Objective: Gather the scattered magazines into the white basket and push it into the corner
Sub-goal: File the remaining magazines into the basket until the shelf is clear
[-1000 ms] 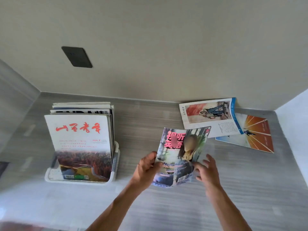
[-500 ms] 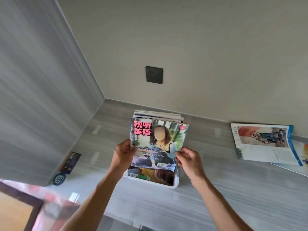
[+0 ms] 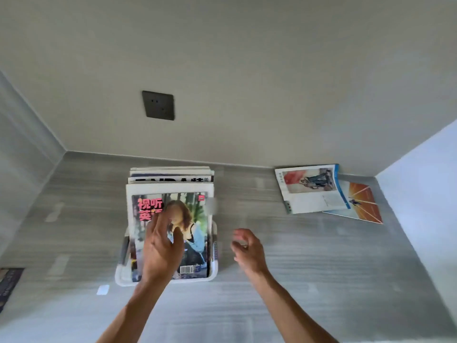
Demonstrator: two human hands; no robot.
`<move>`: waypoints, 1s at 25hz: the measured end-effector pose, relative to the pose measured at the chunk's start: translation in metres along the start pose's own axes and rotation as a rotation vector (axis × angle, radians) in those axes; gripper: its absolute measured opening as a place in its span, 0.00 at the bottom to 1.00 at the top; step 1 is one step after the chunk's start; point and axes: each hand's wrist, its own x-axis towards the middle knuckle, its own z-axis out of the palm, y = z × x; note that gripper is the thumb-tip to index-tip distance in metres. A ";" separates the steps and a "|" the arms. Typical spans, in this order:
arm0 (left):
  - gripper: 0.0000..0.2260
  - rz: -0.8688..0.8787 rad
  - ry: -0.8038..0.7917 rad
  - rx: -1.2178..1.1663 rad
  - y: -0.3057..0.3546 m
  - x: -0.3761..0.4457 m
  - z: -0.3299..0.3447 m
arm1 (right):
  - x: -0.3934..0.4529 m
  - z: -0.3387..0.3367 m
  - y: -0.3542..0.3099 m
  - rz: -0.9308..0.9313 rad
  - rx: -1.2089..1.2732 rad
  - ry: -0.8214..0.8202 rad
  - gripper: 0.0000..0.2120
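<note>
The pink-titled magazine (image 3: 170,233), which both hands held up in front of the basket (image 3: 123,273) half a second ago, now stands inside it as the nearest of the upright stack (image 3: 170,178), its cover facing the camera. So that magazine counts as gathered, and the grip has been given up: the right hand (image 3: 248,251) has left the cover altogether and hangs over the bare counter (image 3: 321,268) just right of the basket, fingers loosely curled and part open, touching nothing and holding nothing. The left hand (image 3: 162,246) lies spread across the cover, fingers wide and pointing far, palm toward the page; it looks to be pressing or steadying the magazine against the stack behind rather than gripping it, though motion blur makes the exact contact hard to tell. The basket sits on the counter left of centre, near the far wall below the dark socket (image 3: 158,105) but well apart from the left-hand corner, so the push into the corner is not yet done. Two magazines still lie flat at the far right: a white one with a blue edge (image 3: 309,189), and an orange one (image 3: 363,204) partly under it, close to the right-hand wall. By my reading the job is past halfway, with those two left to fetch, and the right hand is already free on that side. A small white scrap (image 3: 103,290) lies on the counter just near-left of the basket, and a dark printed thing (image 3: 10,283) shows at the left edge.
</note>
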 end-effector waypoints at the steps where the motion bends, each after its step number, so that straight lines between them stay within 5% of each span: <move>1: 0.17 0.061 -0.081 -0.017 0.019 0.003 0.020 | 0.004 -0.023 0.008 0.022 -0.018 0.045 0.12; 8: 0.21 0.046 -0.487 -0.055 0.101 -0.001 0.166 | 0.070 -0.178 0.055 0.029 -0.206 0.215 0.11; 19: 0.26 -0.190 -0.531 0.081 0.113 0.006 0.300 | 0.233 -0.261 0.103 -0.287 -1.292 0.001 0.30; 22: 0.23 -0.198 -0.490 0.076 0.114 0.001 0.307 | 0.247 -0.268 0.107 -0.483 -1.417 0.031 0.24; 25: 0.22 -0.226 -0.468 0.058 0.110 -0.005 0.303 | 0.252 -0.272 0.105 -0.649 -1.472 0.072 0.07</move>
